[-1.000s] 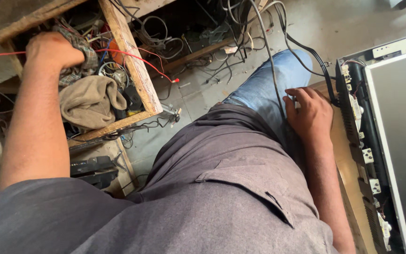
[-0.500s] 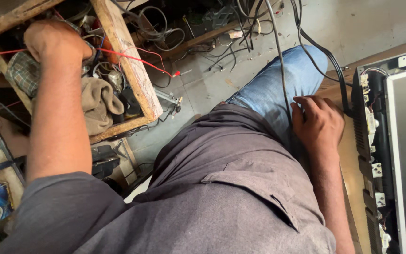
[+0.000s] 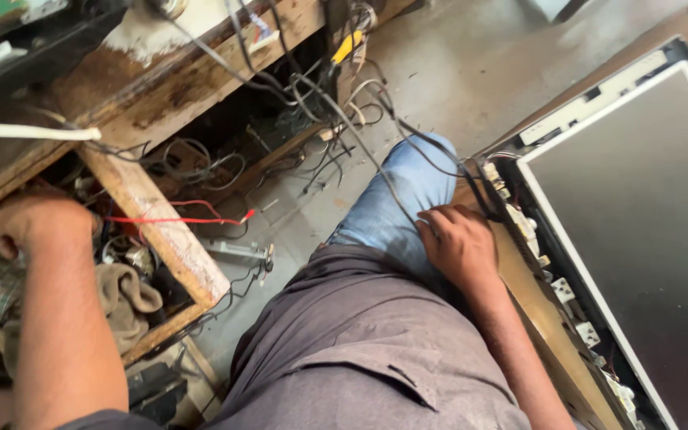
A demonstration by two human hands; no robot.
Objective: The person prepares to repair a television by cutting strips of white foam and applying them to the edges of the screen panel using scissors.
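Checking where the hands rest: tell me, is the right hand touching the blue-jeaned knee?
Touching. The head view shows the right hand lying flat on the jeaned knee, no gap.

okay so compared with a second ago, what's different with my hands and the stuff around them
The view has swung up and right: more of the flat screen panel and the wooden bench edge shows. Your left hand sits lower left in the picture, still down among the wires and cloth in the wooden box. Your right hand stays on your knee by the black cables. Nothing visibly picked up or dropped.
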